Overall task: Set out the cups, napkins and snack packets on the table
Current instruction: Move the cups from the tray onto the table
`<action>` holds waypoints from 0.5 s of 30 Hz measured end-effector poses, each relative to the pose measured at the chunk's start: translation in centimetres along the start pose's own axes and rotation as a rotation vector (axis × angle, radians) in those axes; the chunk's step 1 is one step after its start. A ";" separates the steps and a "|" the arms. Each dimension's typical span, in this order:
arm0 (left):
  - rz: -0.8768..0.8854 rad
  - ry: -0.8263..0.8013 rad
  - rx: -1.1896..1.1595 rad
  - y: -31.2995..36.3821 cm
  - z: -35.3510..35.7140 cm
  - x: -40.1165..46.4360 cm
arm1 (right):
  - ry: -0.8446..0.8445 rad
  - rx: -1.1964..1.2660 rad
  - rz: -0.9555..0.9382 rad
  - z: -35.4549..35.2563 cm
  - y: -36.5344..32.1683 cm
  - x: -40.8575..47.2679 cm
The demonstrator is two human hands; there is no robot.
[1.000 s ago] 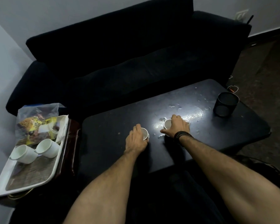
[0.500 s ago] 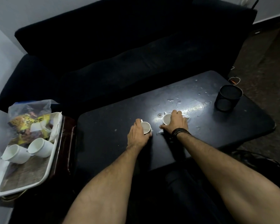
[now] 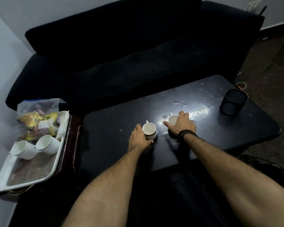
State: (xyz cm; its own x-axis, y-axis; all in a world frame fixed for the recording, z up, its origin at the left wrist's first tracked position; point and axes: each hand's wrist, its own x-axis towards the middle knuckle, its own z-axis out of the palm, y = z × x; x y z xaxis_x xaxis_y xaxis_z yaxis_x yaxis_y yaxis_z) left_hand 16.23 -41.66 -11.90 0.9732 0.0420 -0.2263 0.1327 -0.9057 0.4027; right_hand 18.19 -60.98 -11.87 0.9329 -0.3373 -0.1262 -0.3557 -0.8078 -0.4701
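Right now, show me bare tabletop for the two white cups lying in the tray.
Free: the dark table's left end, beside the left hand; also between the right hand and black mesh holder, though wet. Crowded: centre, both hands on cups.

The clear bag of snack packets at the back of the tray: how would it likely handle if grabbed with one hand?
The bag of snack packets would probably be floppy: its thin clear plastic is crumpled and slumps against the white tray rim. It is likely light for its bulk. The loose packets inside may shift, so gripping the gathered top seems safer than the side.
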 end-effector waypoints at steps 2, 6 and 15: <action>-0.012 -0.007 0.028 -0.6 -0.6 -0.3 | 0.102 -0.015 -0.053 -0.4 -0.4 -0.5; -0.025 0.025 0.057 -2.5 -2.4 -1.4 | 0.176 -0.053 -0.171 -0.8 -2.3 -1.5; -0.139 0.148 0.082 -11.6 -10.8 -5.4 | 0.035 0.046 -0.488 2.3 -13.8 -6.3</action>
State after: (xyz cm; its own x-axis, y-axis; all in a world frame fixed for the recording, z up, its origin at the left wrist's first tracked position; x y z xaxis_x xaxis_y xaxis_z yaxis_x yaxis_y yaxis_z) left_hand 11.47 -26.80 -5.83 0.9644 0.2247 -0.1396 0.2575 -0.9180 0.3014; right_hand 17.37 -46.64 -6.56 0.9874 0.0585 0.1471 0.1258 -0.8538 -0.5052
